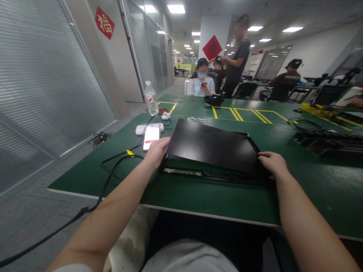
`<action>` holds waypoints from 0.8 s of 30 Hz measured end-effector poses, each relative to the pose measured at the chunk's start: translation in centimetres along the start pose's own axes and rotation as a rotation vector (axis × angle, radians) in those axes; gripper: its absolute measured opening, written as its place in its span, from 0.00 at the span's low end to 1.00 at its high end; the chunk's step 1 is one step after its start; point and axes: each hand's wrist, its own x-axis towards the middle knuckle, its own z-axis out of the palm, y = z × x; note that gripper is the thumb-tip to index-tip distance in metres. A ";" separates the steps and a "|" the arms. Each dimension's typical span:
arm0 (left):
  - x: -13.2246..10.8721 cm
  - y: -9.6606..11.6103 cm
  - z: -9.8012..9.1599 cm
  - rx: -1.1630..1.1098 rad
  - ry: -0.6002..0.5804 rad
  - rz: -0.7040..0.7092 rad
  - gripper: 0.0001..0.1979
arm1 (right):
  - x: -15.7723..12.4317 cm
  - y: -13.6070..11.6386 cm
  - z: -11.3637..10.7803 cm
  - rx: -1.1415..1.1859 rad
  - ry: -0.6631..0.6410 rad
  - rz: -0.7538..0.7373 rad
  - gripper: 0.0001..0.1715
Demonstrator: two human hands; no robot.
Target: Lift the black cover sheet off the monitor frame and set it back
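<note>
While a phone [151, 137] lies just beside it on the surface [198, 198], the left hand [156, 151] is closed on the left edge of a black panel [211, 145]. The panel is held tilted, its near edge raised off the frame [195, 172] beneath, neither seated nor removed. Its right corner is gripped by the right hand [272, 163].

Bare green table [215, 196] before black panel [211, 145]; left blocked: phone [151, 136], black cable [113, 166]; right, beyond open felt: dark equipment [326, 141].
</note>
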 end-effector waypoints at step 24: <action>-0.9 -0.1 -0.1 -0.049 -0.185 0.185 0.29 | 0.3 0.3 -0.3 0.092 0.027 0.049 0.22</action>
